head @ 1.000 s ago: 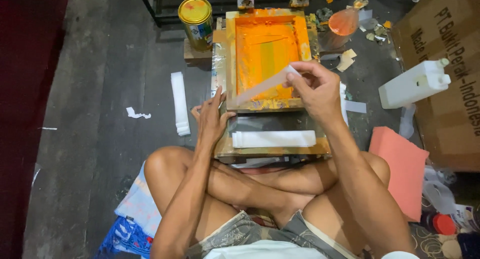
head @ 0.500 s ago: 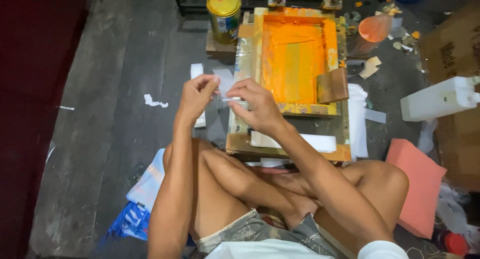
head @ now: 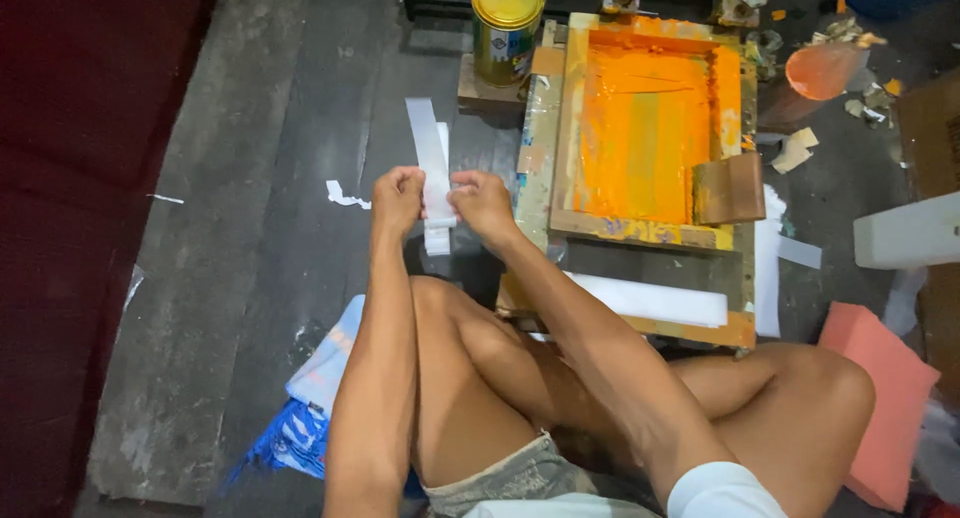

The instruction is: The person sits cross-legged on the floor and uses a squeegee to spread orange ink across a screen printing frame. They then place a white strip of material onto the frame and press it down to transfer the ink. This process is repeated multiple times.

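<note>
White strip pinched over the floor pile

Pinched from both sides: left hand and right hand closed on a white strip, fingers curled tight on its long edges, likely to keep the printed face untouched. Held low above the stack of strips on the dark wooden floor, just left of the screen frame. Orange ink spread across the mesh, squeegee parked at the frame's right edge, clear of the wet middle. Yellow-lidded tin within reach behind
</note>
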